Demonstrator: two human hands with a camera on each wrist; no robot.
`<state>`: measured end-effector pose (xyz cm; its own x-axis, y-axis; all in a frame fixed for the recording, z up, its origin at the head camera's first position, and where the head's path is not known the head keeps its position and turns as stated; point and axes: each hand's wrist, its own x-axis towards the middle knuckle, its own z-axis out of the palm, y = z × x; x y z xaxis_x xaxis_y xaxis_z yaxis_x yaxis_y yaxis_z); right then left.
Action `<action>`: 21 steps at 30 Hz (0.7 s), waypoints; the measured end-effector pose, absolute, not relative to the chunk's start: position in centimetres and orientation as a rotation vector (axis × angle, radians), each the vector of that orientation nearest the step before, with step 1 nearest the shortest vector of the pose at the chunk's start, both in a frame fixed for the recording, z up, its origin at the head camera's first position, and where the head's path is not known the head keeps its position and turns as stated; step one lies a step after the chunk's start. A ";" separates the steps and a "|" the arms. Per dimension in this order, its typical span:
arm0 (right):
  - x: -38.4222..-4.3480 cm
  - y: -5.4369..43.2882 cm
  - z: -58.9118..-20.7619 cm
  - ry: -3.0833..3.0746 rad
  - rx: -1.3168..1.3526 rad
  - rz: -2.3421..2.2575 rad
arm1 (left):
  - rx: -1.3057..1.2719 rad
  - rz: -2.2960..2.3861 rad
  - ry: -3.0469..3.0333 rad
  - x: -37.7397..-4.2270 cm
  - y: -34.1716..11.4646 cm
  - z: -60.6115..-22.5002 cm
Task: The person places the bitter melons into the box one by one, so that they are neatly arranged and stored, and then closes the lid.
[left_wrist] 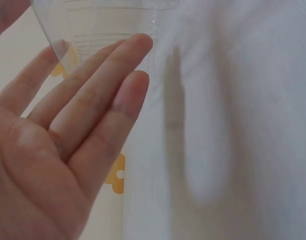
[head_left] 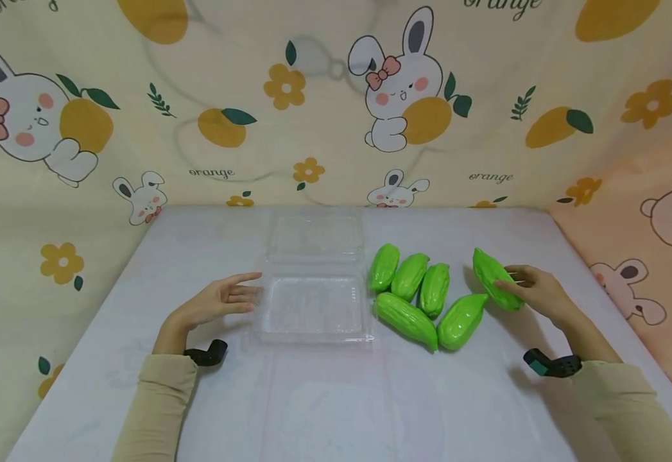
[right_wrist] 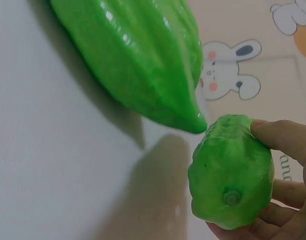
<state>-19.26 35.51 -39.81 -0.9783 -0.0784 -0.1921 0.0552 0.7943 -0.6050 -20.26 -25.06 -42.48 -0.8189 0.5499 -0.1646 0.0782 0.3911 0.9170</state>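
My right hand [head_left: 534, 292] holds a glossy green bitter melon [head_left: 493, 276] between thumb and fingers, its pointed end tilted away to the left. In the right wrist view the stem end of this bitter melon [right_wrist: 232, 185] faces the camera. Close by lies another bitter melon [head_left: 461, 323], part of a loose group with several more, such as the front one [head_left: 406, 317]. My left hand [head_left: 220, 298] has its fingers extended, fingertips right at the left side of a clear plastic clamshell box [head_left: 312, 337]. The box's lid [head_left: 315, 236] is folded back, away from me.
A white table [head_left: 336, 404] carries everything. Behind it hangs a cream cloth [head_left: 312, 135] printed with rabbits and oranges, which also runs along both sides. The group of bitter melons sits close against the box's right side. Each wrist wears a black camera band [head_left: 552, 364].
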 end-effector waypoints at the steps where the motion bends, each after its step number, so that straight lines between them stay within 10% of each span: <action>1: -19.3 35.4 -39.7 2.778 -0.021 -0.951 | 0.543 1.419 2.214 -20.2 -25.0 -42.5; 21: -19.1 33.0 -38.1 2.825 -0.029 -1.068 | 0.538 1.432 2.246 -19.4 -24.8 -42.7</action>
<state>-19.08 33.04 -38.08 -0.9925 -0.0606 -0.1063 0.0249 0.7508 -0.6601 -19.36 -24.83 -42.65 -0.8365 0.5296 -0.1409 0.0958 0.3944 0.9139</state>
